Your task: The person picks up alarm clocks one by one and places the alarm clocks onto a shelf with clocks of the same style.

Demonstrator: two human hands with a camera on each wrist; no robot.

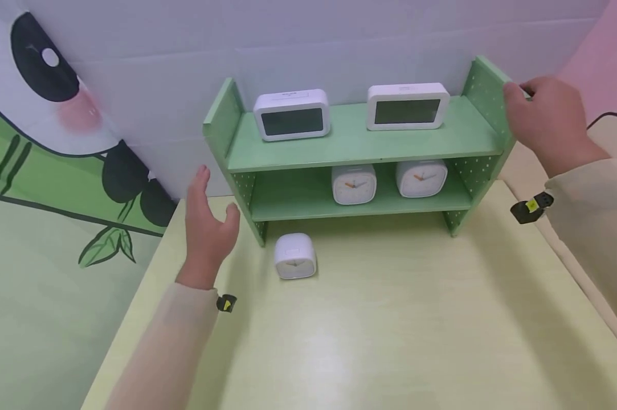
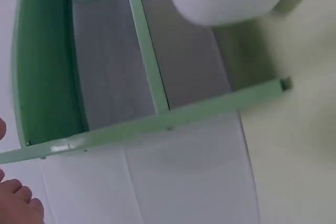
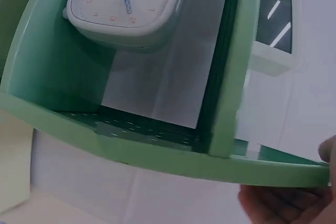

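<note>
A green two-tier shelf (image 1: 298, 155) stands at the back of the table against the wall. My right hand (image 1: 549, 117) grips the top of its right side panel; in the right wrist view the thumb and fingers (image 3: 286, 203) lie on opposite sides of the panel edge. My left hand (image 1: 208, 233) is held just left of the left side panel, fingers straight and thumb spread. Two white digital clocks (image 1: 294, 121) with dark screens sit on the upper tier. Two white analog alarm clocks (image 1: 354, 185) sit on the lower tier. Another white alarm clock (image 1: 295, 256) rests on the table before the shelf's left end.
The pale wooden table (image 1: 390, 319) extends in front of the shelf. The wall behind (image 1: 185, 85) carries cartoon drawings at left and right. A wrist camera (image 1: 532, 206) is strapped to each forearm.
</note>
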